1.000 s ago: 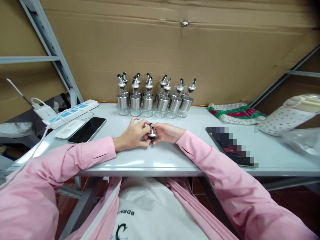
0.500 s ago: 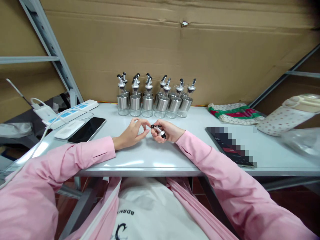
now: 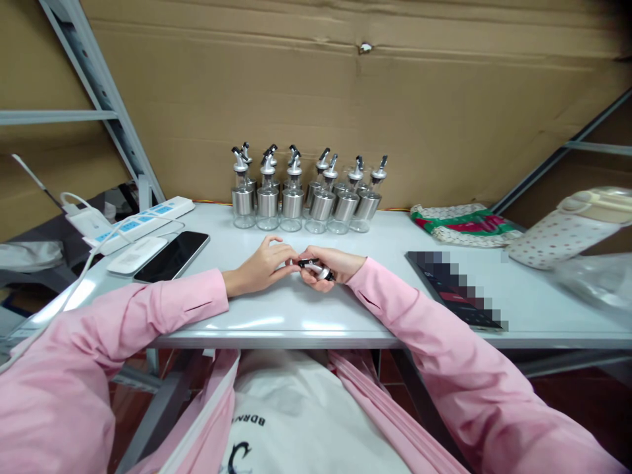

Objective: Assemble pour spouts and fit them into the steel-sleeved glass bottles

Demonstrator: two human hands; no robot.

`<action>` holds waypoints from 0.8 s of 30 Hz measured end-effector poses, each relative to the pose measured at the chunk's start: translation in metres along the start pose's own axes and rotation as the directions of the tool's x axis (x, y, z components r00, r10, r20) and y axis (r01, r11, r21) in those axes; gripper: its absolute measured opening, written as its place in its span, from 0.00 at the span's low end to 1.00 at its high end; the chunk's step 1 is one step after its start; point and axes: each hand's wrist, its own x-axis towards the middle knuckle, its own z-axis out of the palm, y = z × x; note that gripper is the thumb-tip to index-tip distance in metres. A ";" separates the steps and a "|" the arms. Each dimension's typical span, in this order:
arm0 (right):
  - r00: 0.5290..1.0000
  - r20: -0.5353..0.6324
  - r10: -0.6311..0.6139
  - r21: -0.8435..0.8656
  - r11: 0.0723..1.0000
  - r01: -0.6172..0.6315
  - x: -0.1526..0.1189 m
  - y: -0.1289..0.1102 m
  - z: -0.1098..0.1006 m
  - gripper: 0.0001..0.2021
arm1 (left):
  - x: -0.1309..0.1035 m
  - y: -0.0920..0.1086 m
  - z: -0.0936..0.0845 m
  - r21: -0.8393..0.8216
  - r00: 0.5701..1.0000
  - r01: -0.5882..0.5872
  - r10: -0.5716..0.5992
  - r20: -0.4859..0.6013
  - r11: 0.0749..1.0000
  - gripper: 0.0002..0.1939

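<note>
My right hand (image 3: 328,263) is wrapped round a silver and black pour spout (image 3: 320,268), whose black end points left. The thumb and forefinger of my left hand (image 3: 266,266) are pinched together at that black tip. Whether something small sits between these left fingertips is too small to tell. Behind my hands, several glass bottles with steel bands (image 3: 268,201) stand upright in rows, topped with similar spouts.
A black phone (image 3: 172,257), a white charger (image 3: 137,255) and a power strip (image 3: 148,220) lie at the left. To the right are a dark tablet (image 3: 444,283), a patterned cloth (image 3: 464,224) and a dotted bottle (image 3: 557,234). Cardboard (image 3: 345,105) rises behind the table.
My left thumb and forefinger have closed at the spout's black tip. The spout has tilted flatter and shifted slightly down in my right hand.
</note>
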 end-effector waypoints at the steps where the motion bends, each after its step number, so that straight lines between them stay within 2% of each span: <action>1: 1.000 -0.010 0.002 -0.017 1.000 -0.002 -0.001 -0.001 0.001 0.22 | 0.000 0.000 0.000 -0.007 1.000 -0.001 0.001 -0.003 1.000 0.12; 6: 0.987 -0.162 -0.013 -0.127 0.992 -0.008 -0.004 -0.006 0.009 0.29 | 0.000 -0.001 0.001 -0.046 1.000 0.002 -0.003 -0.023 0.999 0.08; 10: 0.961 -0.247 -0.123 -0.246 0.967 0.061 -0.003 -0.004 0.012 0.31 | 0.000 -0.001 0.001 -0.082 0.999 0.032 -0.035 -0.036 0.996 0.08; 14: 0.933 -0.279 -0.226 -0.302 0.943 0.138 0.000 0.001 0.008 0.30 | 0.001 0.000 -0.001 -0.110 0.989 0.094 -0.105 -0.102 0.989 0.09; 21: 0.925 -0.270 -0.267 -0.123 0.962 0.242 0.004 0.003 0.008 0.24 | 0.001 0.002 -0.001 -0.153 0.977 0.168 -0.185 -0.105 0.974 0.12; 24: 0.892 -0.335 -0.305 -0.085 0.952 0.293 0.006 0.001 0.010 0.21 | 0.001 0.002 -0.001 -0.198 0.965 0.198 -0.226 -0.130 0.960 0.12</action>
